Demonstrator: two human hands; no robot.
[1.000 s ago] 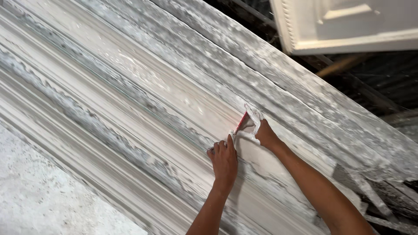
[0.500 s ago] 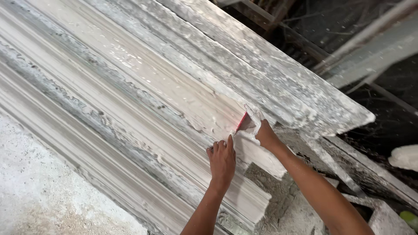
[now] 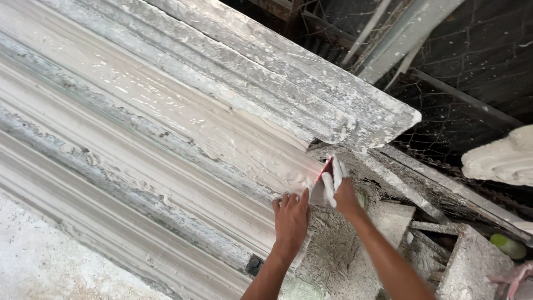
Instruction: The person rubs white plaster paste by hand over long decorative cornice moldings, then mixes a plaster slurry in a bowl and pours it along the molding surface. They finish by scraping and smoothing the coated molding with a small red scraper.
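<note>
Wet plaster moulding (image 3: 166, 139) runs from the left to its cut end mid-frame. Your left hand (image 3: 291, 218) lies flat, fingers spread, on that end. Your right hand (image 3: 344, 194) grips the red scraper (image 3: 323, 170) at the edge. Press too hard and you could gouge or chip the soft corner.

Plaster workshop, long cornice mould (image 3: 166, 128), wire mesh (image 3: 444, 122), plaster-caked debris

Two bare forearms enter from the bottom edge, no sleeves, watch or bands visible. Left hand (image 3: 291, 218) is ungloved, fingers dusted pale with plaster. Right hand (image 3: 343, 194) is also ungloved, its fingers (image 3: 330, 187) thickly coated white with wet plaster; wrist and forearm mostly clean.
</note>
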